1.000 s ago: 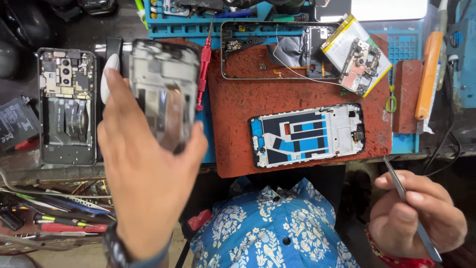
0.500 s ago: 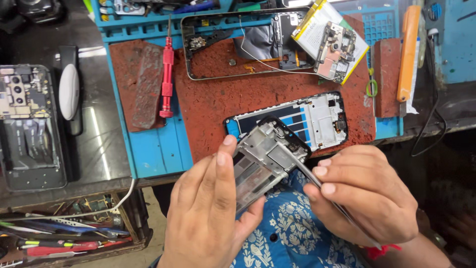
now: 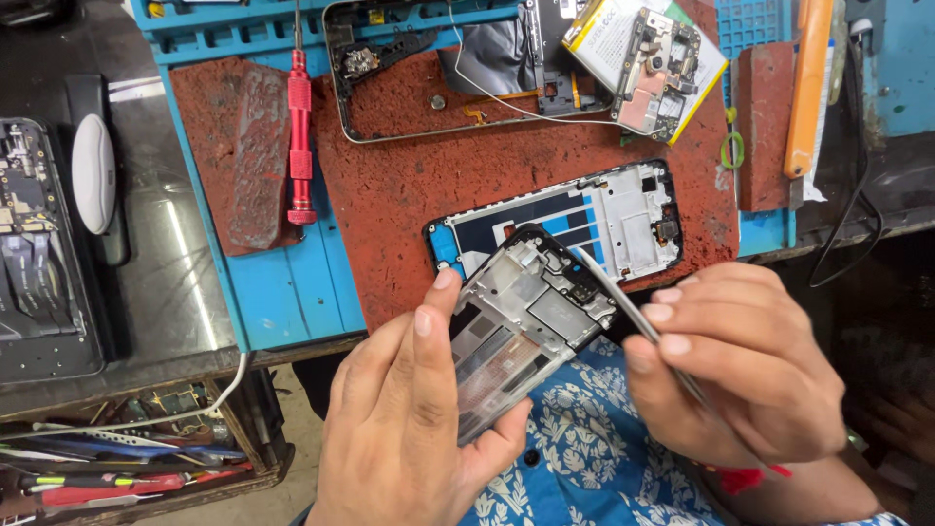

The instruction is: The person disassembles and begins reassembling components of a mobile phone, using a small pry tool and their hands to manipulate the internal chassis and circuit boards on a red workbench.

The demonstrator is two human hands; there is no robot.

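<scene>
- My left hand [image 3: 409, 429] gripped the frame [image 3: 521, 326]; my right hand [image 3: 740, 370] pinched tweezers [image 3: 623, 312].
- I had brought the frame down from the mat [image 3: 409, 185] toward my lap, tweezers now touching its top corner.

Red screwdriver [image 3: 299, 136]; blue mat [image 3: 282, 282]; rust-red pad [image 3: 409, 205]; orange tool [image 3: 807, 88]; blue white-floral shirt [image 3: 575, 458].

We're losing the opened phone [image 3: 39, 253] off the left edge, the orange tool [image 3: 808, 88] off the top, and our right hand [image 3: 740, 370] is hiding the tweezers' [image 3: 633, 317] lower end.
</scene>
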